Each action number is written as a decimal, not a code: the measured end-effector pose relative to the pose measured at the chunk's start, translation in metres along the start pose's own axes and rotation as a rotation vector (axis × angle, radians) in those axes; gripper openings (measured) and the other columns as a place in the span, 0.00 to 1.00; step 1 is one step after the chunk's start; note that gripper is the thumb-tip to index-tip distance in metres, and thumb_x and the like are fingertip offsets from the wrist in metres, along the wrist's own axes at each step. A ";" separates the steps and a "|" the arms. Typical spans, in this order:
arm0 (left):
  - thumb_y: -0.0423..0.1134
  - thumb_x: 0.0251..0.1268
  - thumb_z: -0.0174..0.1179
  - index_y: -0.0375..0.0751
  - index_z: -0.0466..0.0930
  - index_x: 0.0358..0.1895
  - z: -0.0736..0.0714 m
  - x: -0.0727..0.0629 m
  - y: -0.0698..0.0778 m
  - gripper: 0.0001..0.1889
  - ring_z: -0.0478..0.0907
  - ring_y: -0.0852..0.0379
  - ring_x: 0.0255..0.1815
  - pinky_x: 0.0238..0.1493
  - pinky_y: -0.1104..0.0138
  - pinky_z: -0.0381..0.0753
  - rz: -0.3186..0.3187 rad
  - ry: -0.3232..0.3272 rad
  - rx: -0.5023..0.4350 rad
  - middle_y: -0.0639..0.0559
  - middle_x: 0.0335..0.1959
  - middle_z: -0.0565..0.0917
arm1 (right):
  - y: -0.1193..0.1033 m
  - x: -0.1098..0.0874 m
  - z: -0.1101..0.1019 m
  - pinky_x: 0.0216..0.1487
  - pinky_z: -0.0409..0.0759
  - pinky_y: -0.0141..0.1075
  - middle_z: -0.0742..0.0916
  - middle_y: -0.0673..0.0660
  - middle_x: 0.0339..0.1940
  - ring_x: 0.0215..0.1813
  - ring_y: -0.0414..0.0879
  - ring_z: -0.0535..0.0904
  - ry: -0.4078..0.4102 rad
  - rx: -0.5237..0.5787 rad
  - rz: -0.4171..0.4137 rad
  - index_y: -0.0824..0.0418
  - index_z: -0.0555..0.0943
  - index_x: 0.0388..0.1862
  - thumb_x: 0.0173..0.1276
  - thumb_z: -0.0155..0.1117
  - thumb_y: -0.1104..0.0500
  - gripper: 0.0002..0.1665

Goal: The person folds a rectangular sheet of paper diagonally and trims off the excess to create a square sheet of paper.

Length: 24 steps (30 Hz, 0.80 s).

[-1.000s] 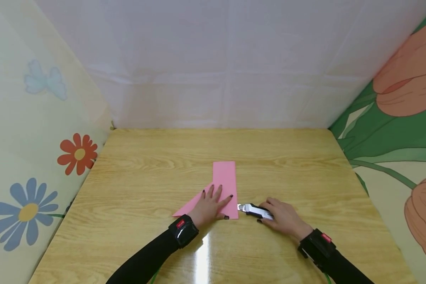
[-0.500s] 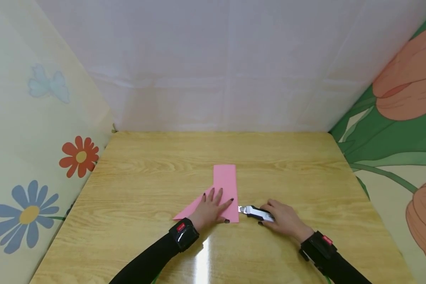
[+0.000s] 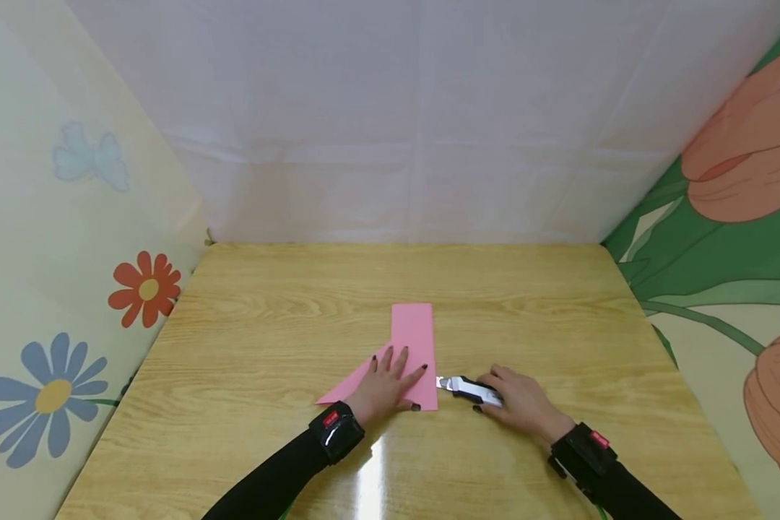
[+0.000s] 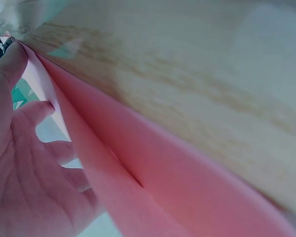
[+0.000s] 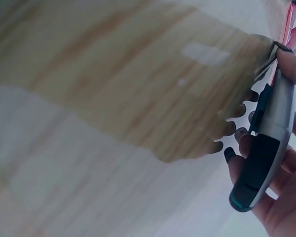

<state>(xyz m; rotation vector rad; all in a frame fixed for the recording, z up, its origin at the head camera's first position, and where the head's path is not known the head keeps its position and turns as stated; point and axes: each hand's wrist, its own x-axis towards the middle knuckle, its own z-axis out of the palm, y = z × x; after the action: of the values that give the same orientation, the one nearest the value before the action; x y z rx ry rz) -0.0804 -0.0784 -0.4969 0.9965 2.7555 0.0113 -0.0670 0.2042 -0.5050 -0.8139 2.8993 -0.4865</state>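
A folded sheet of pink paper lies on the table, with a slanted flap reaching out to the left. My left hand rests on its lower part with fingers spread. The left wrist view has parted layers of the paper close up, beside the left hand. To the right, my right hand grips a silver and black utility knife. The blade meets the paper's right edge near the bottom; whether it sits between the layers I cannot tell. In the right wrist view the knife's handle lies across the fingers.
The wood-grain table reaches back to a white cloth backdrop. Printed flower panels stand at the left and right. A bright light reflection shows on the tabletop near the front.
The head view has tilted slightly, so everything sits a little lower in it. Hands, paper and utility knife keep nearly the same places relative to one another.
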 end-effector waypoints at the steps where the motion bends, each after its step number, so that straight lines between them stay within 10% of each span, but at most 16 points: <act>1: 0.60 0.62 0.51 0.54 0.59 0.72 0.000 0.000 0.000 0.35 0.53 0.31 0.69 0.63 0.43 0.62 0.002 0.002 0.004 0.34 0.71 0.55 | 0.000 0.000 0.000 0.28 0.67 0.28 0.74 0.44 0.33 0.30 0.34 0.67 0.000 -0.002 0.004 0.55 0.80 0.47 0.54 0.72 0.49 0.22; 24: 0.60 0.59 0.55 0.41 0.58 0.71 -0.002 -0.006 0.002 0.41 0.54 0.35 0.70 0.64 0.44 0.62 -0.030 -0.019 -0.063 0.38 0.72 0.56 | -0.006 0.003 -0.004 0.28 0.66 0.28 0.73 0.44 0.32 0.30 0.36 0.67 -0.035 0.008 0.039 0.55 0.80 0.46 0.54 0.72 0.49 0.21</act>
<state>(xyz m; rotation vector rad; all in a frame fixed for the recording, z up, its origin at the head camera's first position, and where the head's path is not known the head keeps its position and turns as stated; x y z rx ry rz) -0.0747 -0.0804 -0.4931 0.9340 2.7347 0.0837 -0.0672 0.1985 -0.4992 -0.7562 2.8735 -0.4744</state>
